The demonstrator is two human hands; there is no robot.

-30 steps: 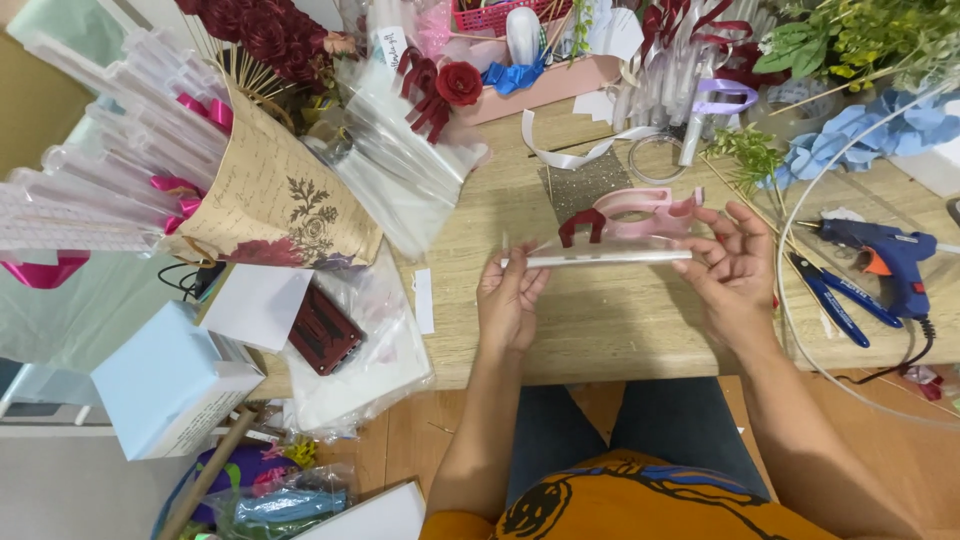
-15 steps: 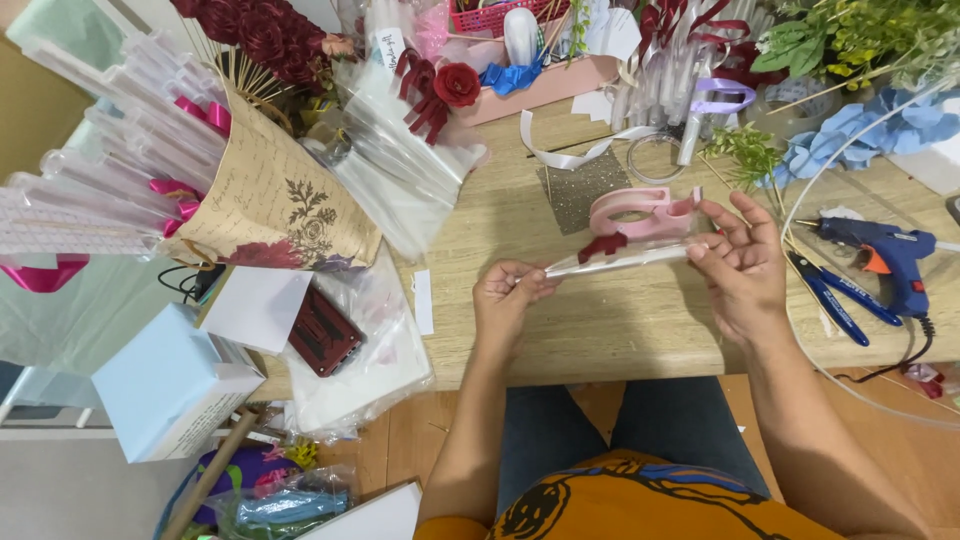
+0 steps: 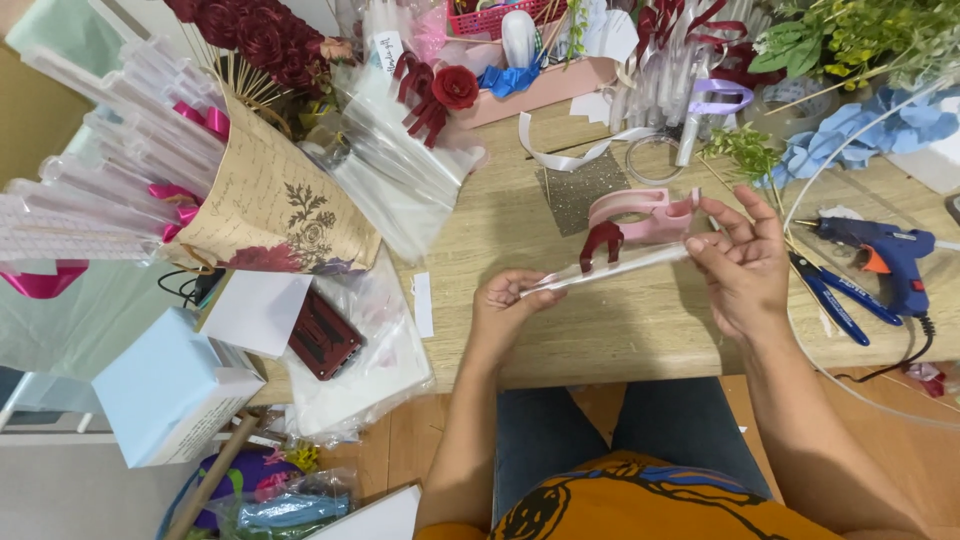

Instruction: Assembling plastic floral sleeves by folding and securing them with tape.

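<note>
Cluttered craft table — left hand and right hand pinch 1 clear tube's ends, keeping it level.

A pale blue box stands lower left, beside a white card.

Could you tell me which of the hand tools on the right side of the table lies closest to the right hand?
The blue-handled pliers, lying just beside the right hand; the blue glue gun sits farther out toward the table's edge.

pink tape dispenser, blue glue gun.
</note>
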